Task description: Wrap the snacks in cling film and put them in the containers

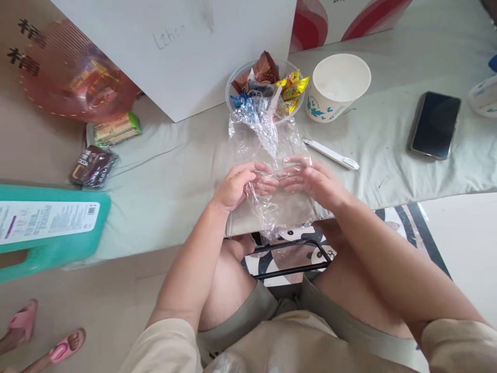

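Observation:
A crinkled clear plastic bag [264,212] lies across the cloth-covered table, its lower end reaching the front edge. From the left side, my left hand [243,184] grips the film between thumb and fingers. Opposite it, my right hand [318,181] pinches the same film, with its fingers stretched behind the thumb. The fingertips of both hands come close together at the middle. The bag's far end meets a clear round bowl [229,96] of wrapped snacks in brown, blue and yellow packets. A white utility knife [334,154] rests right of the bag.
A white paper cup [337,93] stands beside the bowl, with a phone [435,124] farther right. Behind is a white box [194,52]. At left are a brown packet [93,166], a green container [54,228] and a reddish ribbed lid [70,77]. Another person's slippered feet show lower left.

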Motion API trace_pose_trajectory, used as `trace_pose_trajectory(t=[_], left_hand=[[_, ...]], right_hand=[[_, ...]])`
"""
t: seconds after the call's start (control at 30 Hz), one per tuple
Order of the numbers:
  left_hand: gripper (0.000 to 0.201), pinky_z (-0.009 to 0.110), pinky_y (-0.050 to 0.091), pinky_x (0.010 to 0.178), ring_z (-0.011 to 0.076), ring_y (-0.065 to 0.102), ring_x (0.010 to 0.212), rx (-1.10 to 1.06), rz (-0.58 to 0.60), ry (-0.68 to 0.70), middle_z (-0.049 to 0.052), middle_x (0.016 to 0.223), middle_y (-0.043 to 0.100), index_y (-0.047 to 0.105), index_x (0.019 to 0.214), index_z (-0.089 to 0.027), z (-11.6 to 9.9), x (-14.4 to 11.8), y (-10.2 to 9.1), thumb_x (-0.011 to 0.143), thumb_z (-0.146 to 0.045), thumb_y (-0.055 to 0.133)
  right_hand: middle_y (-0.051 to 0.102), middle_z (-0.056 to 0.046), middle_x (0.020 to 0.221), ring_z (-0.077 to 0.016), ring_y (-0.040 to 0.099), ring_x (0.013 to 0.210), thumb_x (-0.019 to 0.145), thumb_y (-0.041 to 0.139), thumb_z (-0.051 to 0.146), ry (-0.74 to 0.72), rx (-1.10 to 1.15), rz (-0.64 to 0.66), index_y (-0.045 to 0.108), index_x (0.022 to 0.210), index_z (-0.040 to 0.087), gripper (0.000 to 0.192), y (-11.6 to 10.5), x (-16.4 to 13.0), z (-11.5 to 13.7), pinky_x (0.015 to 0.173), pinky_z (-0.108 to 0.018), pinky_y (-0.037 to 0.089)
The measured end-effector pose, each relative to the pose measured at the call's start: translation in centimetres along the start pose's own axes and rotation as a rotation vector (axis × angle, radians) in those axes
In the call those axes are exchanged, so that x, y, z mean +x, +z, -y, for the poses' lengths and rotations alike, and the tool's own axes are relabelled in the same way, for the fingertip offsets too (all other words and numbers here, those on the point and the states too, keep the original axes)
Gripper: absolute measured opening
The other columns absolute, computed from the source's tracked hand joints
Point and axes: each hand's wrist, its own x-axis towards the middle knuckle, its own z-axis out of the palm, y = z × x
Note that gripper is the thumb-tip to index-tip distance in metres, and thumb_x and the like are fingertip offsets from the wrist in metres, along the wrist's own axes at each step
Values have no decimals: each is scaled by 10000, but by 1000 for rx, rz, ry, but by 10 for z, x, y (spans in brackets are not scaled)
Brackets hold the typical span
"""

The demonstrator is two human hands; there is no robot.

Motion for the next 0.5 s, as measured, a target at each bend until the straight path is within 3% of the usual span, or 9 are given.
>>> trace_pose_trajectory(t=[0.1,0.23,0.37,0.43,0.5], left_hand=[[287,344,604,694,241,785,745,58,26,-5,77,793,799,734,874,-164,3,3,-1,638,-275,612],[279,355,615,763,240,781,820,163,13,34,83,862,796,732,883,-168,8,12,-4,652,-269,614],[402,335,597,837,210,756,957,261,-344,331,67,1095,756,599,1160,-245,11,14,2,769,-293,683],[510,340,582,898,214,710,1125,347,-488,488,71,1341,649,478,1284,-329,12,10,9,836,-366,719],[551,349,569,932,238,634,1276,433,-556,574,69,1500,503,404,1306,-385,13,5,18,869,-450,734]], right_hand=[[782,-81,1004,-254,766,895,656,728,814,16,49,-36,687,1083,257,703,0,0,5,748,-402,636],[708,-10,684,-162,669,621,774,752,464,0,-214,-201,744,940,213,301,10,-3,6,616,-302,555],[696,10,650,-103,548,468,832,621,320,-30,-386,-286,761,945,183,227,16,-8,6,507,-262,452],[696,16,638,-97,510,444,839,597,301,-50,-445,-329,766,960,184,239,17,-10,6,476,-257,402],[688,20,614,-103,503,445,846,580,294,-67,-482,-380,770,968,186,251,18,-11,6,469,-259,371]])
